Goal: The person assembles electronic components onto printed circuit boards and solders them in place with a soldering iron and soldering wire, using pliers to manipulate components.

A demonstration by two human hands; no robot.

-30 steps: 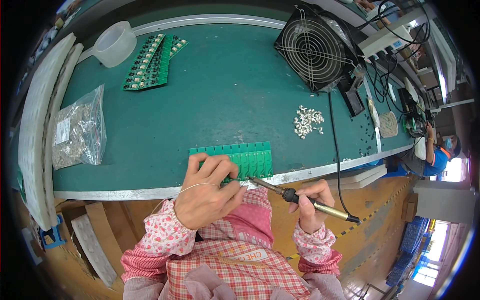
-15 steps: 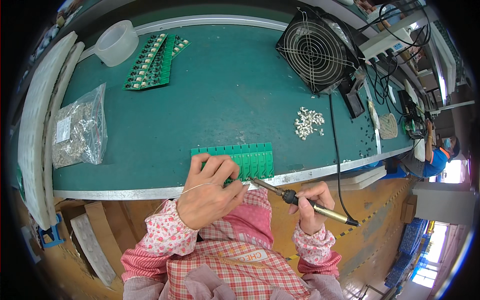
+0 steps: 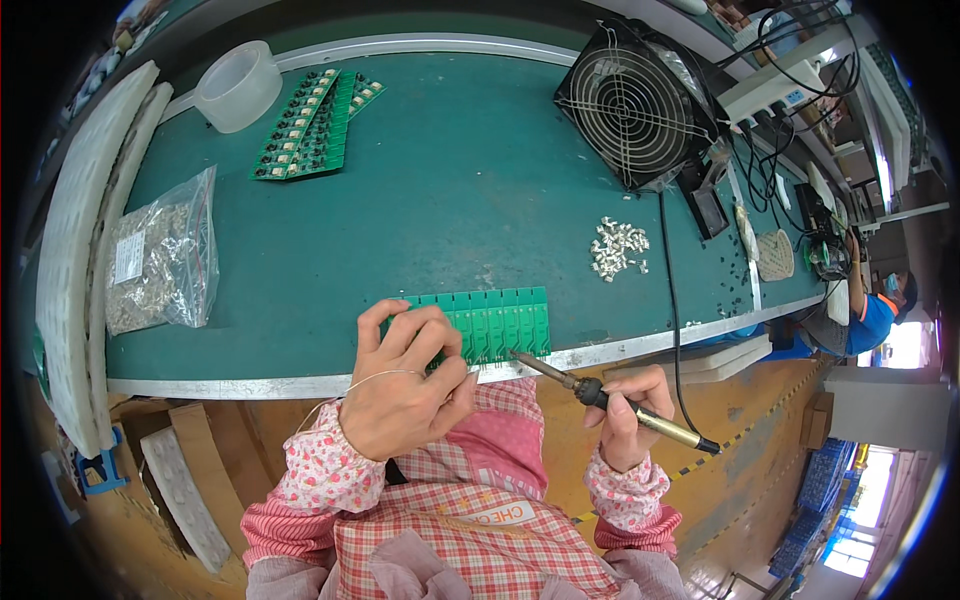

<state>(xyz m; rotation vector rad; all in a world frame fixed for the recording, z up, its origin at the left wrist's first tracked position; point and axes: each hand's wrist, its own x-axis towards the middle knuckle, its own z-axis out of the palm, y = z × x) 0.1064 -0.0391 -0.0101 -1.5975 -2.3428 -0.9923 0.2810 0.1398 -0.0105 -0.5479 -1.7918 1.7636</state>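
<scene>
A green circuit board panel point(image 3: 500, 318), divided into several strips, lies at the table's near edge. My left hand point(image 3: 405, 385) is over its left end, fingers bent and fingertips on the board. Thin pale solder wire point(image 3: 385, 374) runs across the back of this hand to the closed thumb and forefinger; its end is hidden. My right hand point(image 3: 635, 405) grips a soldering iron point(image 3: 590, 390) with a black and gold handle. The iron's tip points left and meets the near part of the board, right of my left fingers.
Small silvery parts point(image 3: 618, 248) lie piled right of the board. Beyond stands a black fan point(image 3: 630, 105); the iron's cable point(image 3: 668, 270) crosses the table. At left are a bag of parts point(image 3: 165, 260), a tape roll point(image 3: 238, 88) and populated boards point(image 3: 300, 130). A co-worker point(image 3: 880, 310) sits far right.
My left hand has drawn back a little to the left, its thumb and forefinger away from the iron's tip. The tip has shifted slightly right along the board.
</scene>
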